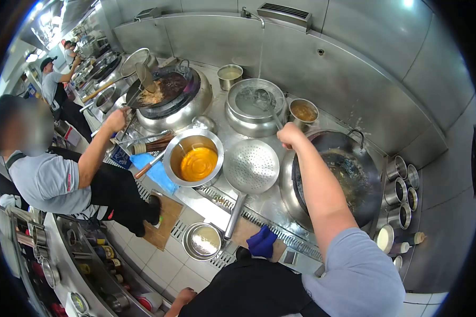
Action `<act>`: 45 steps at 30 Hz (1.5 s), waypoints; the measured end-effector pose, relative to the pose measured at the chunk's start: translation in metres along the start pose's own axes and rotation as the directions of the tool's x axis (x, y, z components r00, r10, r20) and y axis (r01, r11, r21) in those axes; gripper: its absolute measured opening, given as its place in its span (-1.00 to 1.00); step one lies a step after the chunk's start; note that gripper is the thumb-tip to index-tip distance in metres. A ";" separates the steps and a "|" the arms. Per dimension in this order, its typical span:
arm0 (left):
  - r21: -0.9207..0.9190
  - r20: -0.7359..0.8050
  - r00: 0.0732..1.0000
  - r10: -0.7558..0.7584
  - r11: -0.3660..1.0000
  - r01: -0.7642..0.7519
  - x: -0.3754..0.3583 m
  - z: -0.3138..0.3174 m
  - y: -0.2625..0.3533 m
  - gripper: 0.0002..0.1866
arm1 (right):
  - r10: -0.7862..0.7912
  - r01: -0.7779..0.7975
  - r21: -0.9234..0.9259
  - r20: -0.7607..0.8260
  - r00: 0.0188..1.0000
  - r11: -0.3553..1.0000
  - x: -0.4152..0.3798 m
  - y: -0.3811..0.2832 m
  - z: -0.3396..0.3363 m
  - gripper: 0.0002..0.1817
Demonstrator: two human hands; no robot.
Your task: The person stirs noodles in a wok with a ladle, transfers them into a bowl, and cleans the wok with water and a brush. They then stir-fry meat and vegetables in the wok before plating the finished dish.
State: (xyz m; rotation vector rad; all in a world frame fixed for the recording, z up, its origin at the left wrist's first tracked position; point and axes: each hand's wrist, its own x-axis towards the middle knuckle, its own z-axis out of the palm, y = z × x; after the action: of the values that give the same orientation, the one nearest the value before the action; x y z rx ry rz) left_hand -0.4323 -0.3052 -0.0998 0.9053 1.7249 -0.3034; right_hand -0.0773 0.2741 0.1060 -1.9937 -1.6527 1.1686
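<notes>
Head view: right hand (pixel 291 134) gripping a ladle (pixel 267 105) over the steel surface (pixel 217 211).
Its fist is closed around the long handle, the scoop resting in the water-filled pot (pixel 255 101) behind the dark wok (pixel 344 174). Left hand (pixel 181 298) shows only partly at the bottom edge; its grip cannot be told.

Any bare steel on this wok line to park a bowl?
One bare strip: the counter edge below the oil bowl and perforated strainer, left of the blue cloth. Elsewhere it is crowded: the right hand holds a ladle handle between the water basin and black wok; seasoning cups fill the right end.
</notes>
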 end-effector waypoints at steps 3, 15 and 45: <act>-0.096 -0.176 0.971 -0.163 0.984 0.148 0.028 0.011 -0.022 -0.53 | -0.053 -0.510 0.818 0.540 0.840 0.265 0.005 0.021 -0.029 -0.91; 0.015 -0.144 0.969 0.199 0.980 -0.199 0.081 0.008 0.028 -0.61 | -0.425 -0.451 0.892 0.419 0.802 0.029 -0.183 0.072 -0.120 -0.70; 0.658 -0.138 -0.068 0.988 0.041 -0.752 -0.072 0.078 0.519 -0.68 | -0.194 0.385 0.289 -0.520 0.832 0.876 -0.361 0.232 -0.191 -0.45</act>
State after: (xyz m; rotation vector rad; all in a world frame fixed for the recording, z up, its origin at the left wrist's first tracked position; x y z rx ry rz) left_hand -0.0069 -0.0335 0.0596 2.5325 1.0498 0.7388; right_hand 0.2177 -0.0760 0.2105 -1.5423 -1.2940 0.7317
